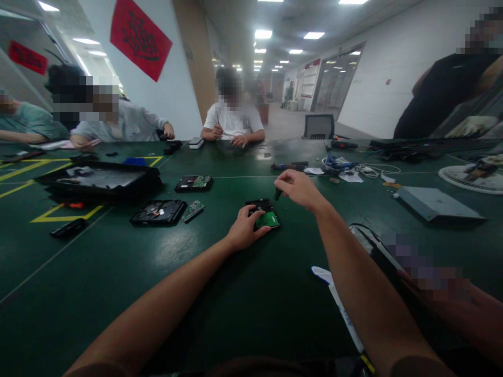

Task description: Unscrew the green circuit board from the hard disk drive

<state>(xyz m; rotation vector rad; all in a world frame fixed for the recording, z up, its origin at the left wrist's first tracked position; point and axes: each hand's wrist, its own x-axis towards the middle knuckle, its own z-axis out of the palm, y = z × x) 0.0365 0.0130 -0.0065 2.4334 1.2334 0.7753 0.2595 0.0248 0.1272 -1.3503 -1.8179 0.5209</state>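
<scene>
A hard drive point(269, 220) with a green circuit board face up lies flat on the dark green table in front of me. My left hand point(247, 229) grips it from the left, thumb and fingers closed around its near and far edges. Just right of the drive and a little above the table is my right hand point(301, 189). Its thumb and fingertips pinch a small dark piece point(277, 194) that hangs down; its exact kind is too small to make out. Left of the drive lies a loose circuit board point(194, 210).
Left of me are an opened black casing point(157, 212), another hard drive point(194, 183) and a large black tray point(98, 180). Cables point(338, 162), a grey metal box point(440, 204) and a white fan grille point(473, 179) lie on the right. People sit across the table; another person's arm point(444, 301) reaches in at right.
</scene>
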